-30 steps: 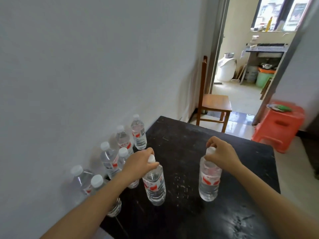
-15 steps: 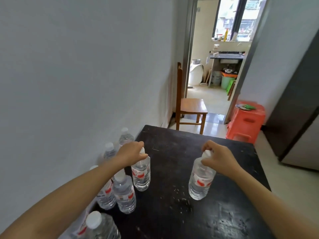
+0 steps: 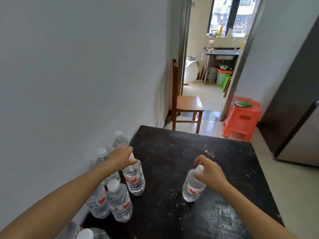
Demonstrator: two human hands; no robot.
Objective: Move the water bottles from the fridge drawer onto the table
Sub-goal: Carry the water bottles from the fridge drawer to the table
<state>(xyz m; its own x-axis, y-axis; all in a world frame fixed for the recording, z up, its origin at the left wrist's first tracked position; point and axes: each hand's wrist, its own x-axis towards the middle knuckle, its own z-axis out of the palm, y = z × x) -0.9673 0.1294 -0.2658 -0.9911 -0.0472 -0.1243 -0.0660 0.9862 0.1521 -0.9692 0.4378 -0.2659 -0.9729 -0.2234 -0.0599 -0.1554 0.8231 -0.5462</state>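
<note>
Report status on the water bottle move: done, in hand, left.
Done: a group of clear plastic white-capped water bottles stands along the wall edge of the black table. In hand: the left hand grips one more bottle by its cap beside that group; the right hand grips another bottle, slightly tilted, mid-table. Left: releasing both. The fridge drawer is out of view, so remaining bottles are unknown.

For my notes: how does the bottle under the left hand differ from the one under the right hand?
The left bottle stands close to the other bottles by the wall; the right bottle stands apart, alone. The right bottle leans more than the left bottle. Both are clear, red-labelled, gripped at the cap by the left hand and right hand.
</note>
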